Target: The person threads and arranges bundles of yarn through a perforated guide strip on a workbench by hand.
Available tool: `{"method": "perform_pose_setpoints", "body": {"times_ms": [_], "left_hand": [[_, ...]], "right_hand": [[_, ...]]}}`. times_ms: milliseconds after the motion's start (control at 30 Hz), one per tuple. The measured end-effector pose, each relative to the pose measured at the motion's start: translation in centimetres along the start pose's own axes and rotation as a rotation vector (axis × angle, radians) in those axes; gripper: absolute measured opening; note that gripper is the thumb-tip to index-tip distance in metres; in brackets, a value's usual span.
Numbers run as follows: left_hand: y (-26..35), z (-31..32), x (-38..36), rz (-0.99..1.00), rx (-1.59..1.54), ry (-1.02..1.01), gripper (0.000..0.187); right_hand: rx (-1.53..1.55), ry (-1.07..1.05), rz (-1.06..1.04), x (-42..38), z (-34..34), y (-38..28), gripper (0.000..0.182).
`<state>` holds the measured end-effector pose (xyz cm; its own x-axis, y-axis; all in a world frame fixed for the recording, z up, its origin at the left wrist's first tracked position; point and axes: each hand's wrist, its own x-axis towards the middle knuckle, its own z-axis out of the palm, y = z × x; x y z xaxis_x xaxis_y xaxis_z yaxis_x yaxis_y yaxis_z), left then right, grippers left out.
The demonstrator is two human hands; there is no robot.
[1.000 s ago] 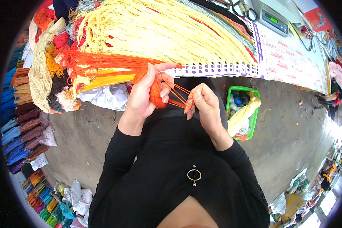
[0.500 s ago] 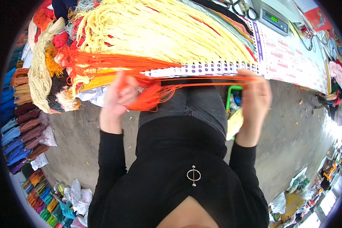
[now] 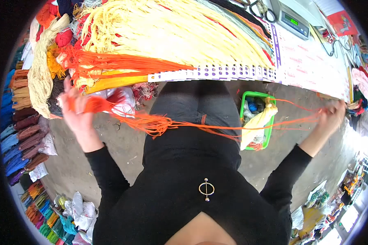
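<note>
Out to the left, my left hand (image 3: 78, 112) grips a loose bundle of orange thread (image 3: 155, 123), some fingers raised. My right hand (image 3: 331, 116), slightly blurred, is stretched far right with its fingers closed on the ends of a few orange strands. Those strands run across in front of my thighs between both hands, and one more sags from the right hand towards the basket. On the table edge above lie more orange threads (image 3: 139, 65), attached to white punched cards (image 3: 229, 72), beside a wide spread of pale yellow threads (image 3: 167, 32).
A green basket (image 3: 267, 141) with yarn stands on the floor right of my legs. On the table are a digital scale (image 3: 292, 22), scissors (image 3: 265, 11) and a printed white sheet (image 3: 304, 61). Cream skeins (image 3: 43, 77) hang at left. Plastic bags (image 3: 84, 212) lie lower left.
My hands have moved wide apart, left hand to the left and right hand to the right and down. The orange strands are drawn out longer between them, lower than before.
</note>
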<state>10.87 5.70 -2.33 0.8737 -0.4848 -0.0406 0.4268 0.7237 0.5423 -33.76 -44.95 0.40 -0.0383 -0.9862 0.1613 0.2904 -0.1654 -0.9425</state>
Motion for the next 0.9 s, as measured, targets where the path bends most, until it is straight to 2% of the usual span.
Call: {"method": "perform_pose_setpoints", "body": {"times_ms": [33, 67, 100, 133, 167, 233, 267, 300, 333, 367, 433, 467, 533, 700, 767, 800, 867, 900], "left_hand": [[-2.9, 1.9, -0.2, -0.063, -0.001, 0.017, 0.045], [-5.2, 2.2, 0.1, -0.176, 0.008, -0.071, 0.046], [-7.5, 2.7, 0.0, -0.260, 0.050, -0.079, 0.045], [-9.7, 4.3, -0.4, -0.301, 0.194, 0.041, 0.043], [-11.3, 6.6, -1.0, -0.381, 0.302, 0.021, 0.044], [-13.8, 7.9, -0.9, -0.595, 0.312, -0.190, 0.046], [-15.0, 8.2, -0.9, -0.663, 0.367, -0.192, 0.047], [-15.9, 9.0, -1.1, -0.740, 0.438, -0.202, 0.049], [-16.9, 9.1, -1.1, -0.824, 0.457, -0.199, 0.050], [-17.8, 9.0, -1.0, -0.909, 0.473, -0.191, 0.052], [-19.2, 9.2, -0.6, -0.975, 0.545, -0.178, 0.055], [-19.6, 9.6, -0.7, -0.976, 0.577, -0.108, 0.054], [-20.1, 9.5, -0.2, -0.986, 0.601, -0.092, 0.050], [-21.8, 9.3, 0.7, -1.016, 0.732, -0.153, 0.041], [-22.4, 10.3, 0.6, -0.891, 1.121, -0.205, 0.032], [-23.3, 9.8, 0.6, -0.778, 1.049, -0.185, 0.023], [-24.0, 9.1, 1.2, -0.792, 1.017, -0.179, 0.020], [-24.3, 8.8, 1.4, -0.809, 0.986, -0.177, 0.017]], "right_hand": [[-0.084, -0.066, 0.023, -2.3, 2.8, 1.0, 0.016], [-0.166, -0.132, 0.046, -4.2, 4.9, 2.1, 0.022], [-0.224, -0.270, 0.064, -5.8, 6.4, 3.8, 0.024], [-0.326, -0.339, 0.062, -7.9, 8.4, 4.9, 0.023], [-0.430, -0.463, 0.117, -10.0, 10.0, 5.2, 0.022], [-0.391, -0.800, 0.169, -13.2, 12.1, 7.5, 0.018], [-0.477, -0.913, 0.140, -14.7, 13.5, 7.8, 0.015], [-0.416, -0.965, 0.241, -16.1, 14.3, 9.6, 0.016], [-0.487, -1.050, 0.217, -16.8, 15.0, 10.1, 0.019], [-0.481, -1.052, 0.242, -17.6, 15.7, 10.4, 0.016], [-0.501, -1.088, 0.246, -18.0, 16.3, 12.2, 0.011], [-0.498, -1.086, 0.247, -18.1, 16.2, 12.7, 0.011], [-0.723, -1.081, 0.167, -18.3, 16.8, 12.5, 0.015], [-0.858, -0.988, 0.107, -18.7, 17.4, 12.6, 0.023], [-0.869, -0.956, 0.112, -18.9, 17.5, 12.9, 0.025], [-0.882, -0.938, 0.091, -19.1, 17.5, 13.0, 0.026], [-0.895, -0.921, 0.069, -19.0, 17.6, 13.3, 0.027], [-0.883, -0.971, 0.132, -18.7, 17.8, 13.5, 0.027]]}}
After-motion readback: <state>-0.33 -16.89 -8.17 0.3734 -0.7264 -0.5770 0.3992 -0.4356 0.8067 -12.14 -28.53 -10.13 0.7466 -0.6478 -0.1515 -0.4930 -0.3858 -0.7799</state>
